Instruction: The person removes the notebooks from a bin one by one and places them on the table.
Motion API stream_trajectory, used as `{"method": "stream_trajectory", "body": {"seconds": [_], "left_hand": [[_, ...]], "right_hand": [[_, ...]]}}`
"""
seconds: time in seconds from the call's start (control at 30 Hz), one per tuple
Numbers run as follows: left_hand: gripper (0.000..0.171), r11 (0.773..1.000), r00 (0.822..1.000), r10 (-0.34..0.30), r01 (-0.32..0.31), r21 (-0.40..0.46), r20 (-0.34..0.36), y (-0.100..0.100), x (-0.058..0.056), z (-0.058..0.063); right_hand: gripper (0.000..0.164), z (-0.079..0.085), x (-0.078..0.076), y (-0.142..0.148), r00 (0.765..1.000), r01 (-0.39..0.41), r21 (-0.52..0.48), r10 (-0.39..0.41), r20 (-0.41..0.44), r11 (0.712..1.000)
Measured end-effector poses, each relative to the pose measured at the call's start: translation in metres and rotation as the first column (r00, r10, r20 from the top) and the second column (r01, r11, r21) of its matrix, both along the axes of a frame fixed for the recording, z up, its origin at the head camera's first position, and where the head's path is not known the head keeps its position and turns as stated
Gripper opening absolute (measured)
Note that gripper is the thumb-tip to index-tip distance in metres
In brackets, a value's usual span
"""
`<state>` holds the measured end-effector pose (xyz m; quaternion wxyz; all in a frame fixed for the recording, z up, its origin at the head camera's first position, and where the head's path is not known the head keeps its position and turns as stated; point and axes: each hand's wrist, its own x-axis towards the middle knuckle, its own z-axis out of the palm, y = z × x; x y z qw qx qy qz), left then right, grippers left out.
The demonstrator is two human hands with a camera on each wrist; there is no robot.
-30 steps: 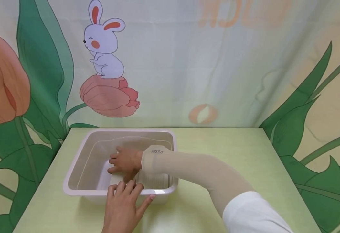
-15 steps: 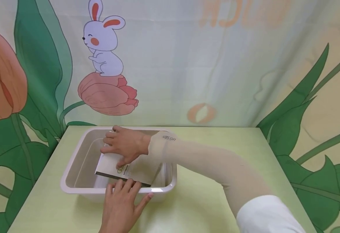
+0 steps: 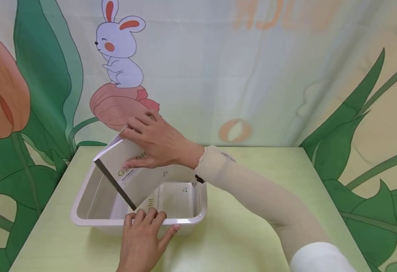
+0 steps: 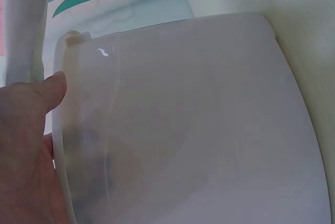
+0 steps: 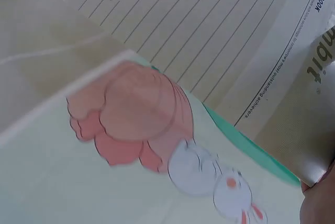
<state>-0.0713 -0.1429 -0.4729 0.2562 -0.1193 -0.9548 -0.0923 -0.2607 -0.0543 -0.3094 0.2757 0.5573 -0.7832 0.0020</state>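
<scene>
My right hand (image 3: 159, 141) grips a notebook (image 3: 139, 185) by its upper edge, thumb across the printed cover. The notebook is tilted, its dark spine facing the lower left, and is raised partly above a pale plastic basin (image 3: 83, 200). Ruled lines and an A5 mark show on the cover in the right wrist view. Inside the basin lies a second, similar notebook (image 3: 176, 200), partly hidden by the raised one. My left hand (image 3: 140, 238) holds the basin's near rim, fingers over the inside and thumb outside, as the left wrist view also shows.
The basin stands on the left part of a light green table (image 3: 253, 204). A curtain (image 3: 191, 75) with a printed rabbit and tulips hangs right behind the table's back edge.
My right hand has come up out of the basin with the notebook, which now stands steeper and higher, uncovering the second notebook. The left hand stays at the rim.
</scene>
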Motion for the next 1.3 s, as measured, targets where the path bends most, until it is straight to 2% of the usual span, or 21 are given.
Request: {"method": "stream_trajectory", "body": {"seconds": [0.13,0.3,0.5,0.6,0.7,0.8,0.97,1.13,1.23,1.3], "left_hand": [[0.048,1.0,1.0,0.007,-0.007,0.003,-0.001,0.0,0.0,0.0],[0.048,1.0,1.0,0.01,-0.01,0.004,-0.001,0.001,0.0,-0.001],[0.045,0.999,0.999,0.032,-0.032,0.001,0.038,0.002,0.002,-0.001],[0.044,0.999,0.998,0.039,-0.039,0.004,0.045,0.003,0.003,-0.001],[0.046,0.999,0.999,0.032,-0.032,0.009,0.026,0.002,0.002,-0.002],[0.047,1.0,1.0,0.016,-0.016,0.016,0.009,0.001,0.0,-0.002],[0.049,1.0,1.0,-0.001,0.001,0.014,0.002,0.002,-0.001,-0.001],[0.051,1.0,1.0,0.004,-0.004,0.013,0.005,0.003,0.0,0.0],[0.05,1.0,1.0,0.005,-0.005,0.017,0.003,0.003,0.0,0.0],[0.048,1.0,1.0,0.003,-0.003,0.018,0.005,0.003,0.0,0.0]], "right_hand": [[0.067,0.016,-0.005,0.028,1.0,0.013,-0.183,-0.013,0.0,0.983],[0.062,0.031,-0.015,0.073,0.999,0.02,-0.377,-0.035,-0.032,0.926],[0.067,0.036,-0.023,0.137,0.99,0.104,-0.426,-0.133,-0.038,0.899],[0.071,0.031,-0.022,0.17,0.98,0.175,-0.451,-0.2,-0.007,0.875],[0.077,0.022,-0.021,0.201,0.96,0.269,-0.471,-0.276,0.057,0.84],[0.08,0.01,-0.021,0.23,0.922,0.385,-0.443,-0.363,0.137,0.81],[0.066,-0.03,-0.023,0.266,0.828,0.558,-0.296,-0.495,0.263,0.775],[0.058,-0.089,-0.03,0.27,0.744,0.647,-0.122,-0.588,0.317,0.753],[0.06,-0.122,-0.038,0.265,0.709,0.668,-0.04,-0.618,0.339,0.743],[0.062,-0.138,-0.045,0.261,0.691,0.679,-0.007,-0.636,0.344,0.734]]}}
